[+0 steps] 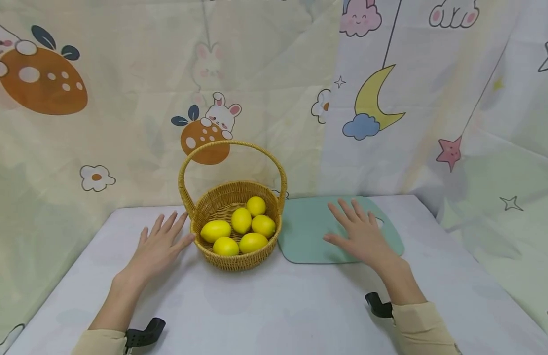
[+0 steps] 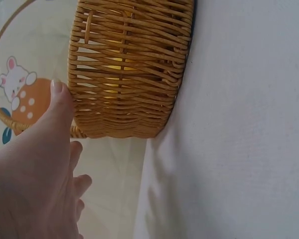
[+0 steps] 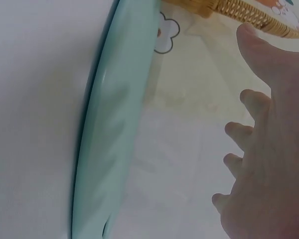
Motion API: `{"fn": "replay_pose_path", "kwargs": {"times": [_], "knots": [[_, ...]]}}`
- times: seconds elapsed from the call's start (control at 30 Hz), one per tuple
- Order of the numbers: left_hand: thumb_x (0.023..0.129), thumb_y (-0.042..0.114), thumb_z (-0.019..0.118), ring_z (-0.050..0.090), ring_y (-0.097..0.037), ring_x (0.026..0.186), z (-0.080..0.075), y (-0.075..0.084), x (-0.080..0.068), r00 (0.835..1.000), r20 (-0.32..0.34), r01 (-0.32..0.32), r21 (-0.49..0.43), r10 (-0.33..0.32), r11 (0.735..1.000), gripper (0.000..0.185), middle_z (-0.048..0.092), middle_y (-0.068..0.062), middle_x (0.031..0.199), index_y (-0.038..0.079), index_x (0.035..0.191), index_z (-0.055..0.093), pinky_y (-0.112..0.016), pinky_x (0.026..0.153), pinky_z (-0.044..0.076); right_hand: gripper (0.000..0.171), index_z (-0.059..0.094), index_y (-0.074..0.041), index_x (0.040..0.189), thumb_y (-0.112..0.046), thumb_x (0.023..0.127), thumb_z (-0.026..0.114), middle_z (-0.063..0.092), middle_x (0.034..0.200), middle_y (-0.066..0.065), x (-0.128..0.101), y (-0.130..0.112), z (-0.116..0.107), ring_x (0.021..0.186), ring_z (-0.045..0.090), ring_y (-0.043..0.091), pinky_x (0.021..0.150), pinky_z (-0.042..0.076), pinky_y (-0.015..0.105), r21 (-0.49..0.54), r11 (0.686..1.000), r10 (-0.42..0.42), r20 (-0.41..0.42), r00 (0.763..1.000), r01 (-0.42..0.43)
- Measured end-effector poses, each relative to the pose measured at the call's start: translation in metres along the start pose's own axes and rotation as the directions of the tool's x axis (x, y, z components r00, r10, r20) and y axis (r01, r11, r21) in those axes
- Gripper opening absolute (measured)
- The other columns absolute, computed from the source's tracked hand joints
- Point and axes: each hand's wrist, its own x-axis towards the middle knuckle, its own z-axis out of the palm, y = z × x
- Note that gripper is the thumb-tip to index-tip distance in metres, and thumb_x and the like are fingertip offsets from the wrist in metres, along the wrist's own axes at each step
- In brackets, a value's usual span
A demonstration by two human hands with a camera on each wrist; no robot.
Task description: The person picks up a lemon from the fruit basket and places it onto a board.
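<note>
Head view: on the desk [image 1: 265, 308], a wicker basket [image 1: 233, 262] stands at 11 o'clock, holding six lemons [image 1: 241, 220], its inner 11 o'clock bare. A green board [image 1: 300, 241] lies at 1 o'clock. Left grip [image 1: 157, 249] is at the basket's 9 o'clock, right grip [image 1: 364, 239] above the board, fingers spread, both holding nothing: seemingly a ready pose; lifting anything would call for curling fingers.

Left wrist view: the thumb lies by the basket's rim, contact unclear; yellow shows through the weave.

Right wrist view: fingers apart at 3 o'clock, board at 9.
</note>
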Motion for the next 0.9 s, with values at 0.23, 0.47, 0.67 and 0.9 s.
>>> {"fn": "replay_pose_path", "kwargs": {"times": [0.23,0.47,0.67,0.9], "knots": [[0.097,0.072,0.031,-0.003,-0.046,0.153,0.000,0.002,0.001,1.000,0.010,-0.007,-0.033,0.007,0.999,0.084,0.010,-0.017,0.167,0.020,0.161,0.014,-0.075,0.114,-0.007,0.084,0.020,-0.028,0.160,-0.067,0.093,0.051,0.014,0.168,0.008,0.001,-0.012,0.004,0.155,0.002,0.039,0.117,0.002,0.074,-0.024,0.999,-0.037,-0.007,0.999,0.036],[0.098,0.071,0.029,-0.002,-0.045,0.153,0.001,0.005,0.001,1.000,0.022,-0.019,-0.071,0.021,0.997,0.083,0.011,-0.017,0.167,0.019,0.161,0.015,-0.075,0.115,-0.004,0.083,0.021,-0.029,0.160,-0.064,0.093,0.054,0.015,0.168,0.009,0.000,-0.027,0.002,0.155,0.004,0.040,0.118,0.002,0.072,-0.001,0.997,-0.072,0.011,0.997,0.072],[0.099,0.069,0.031,-0.001,-0.046,0.153,0.004,0.005,0.004,0.999,0.032,-0.015,-0.119,0.019,0.993,0.084,0.013,-0.019,0.166,0.014,0.161,0.014,-0.075,0.115,-0.002,0.081,0.021,-0.031,0.159,-0.063,0.093,0.055,0.016,0.168,0.006,0.001,-0.037,0.003,0.155,0.006,0.038,0.120,0.004,0.070,0.007,0.995,-0.097,0.020,0.995,0.097],[0.100,0.066,0.032,0.002,-0.047,0.152,0.007,0.005,0.006,0.998,0.053,-0.009,-0.194,0.019,0.981,0.086,0.014,-0.019,0.166,0.008,0.160,0.013,-0.076,0.114,0.001,0.081,0.022,-0.031,0.159,-0.061,0.093,0.057,0.017,0.168,0.005,0.002,-0.048,0.004,0.155,0.008,0.038,0.119,0.007,0.071,0.034,0.989,-0.146,0.027,0.989,0.145]]}}
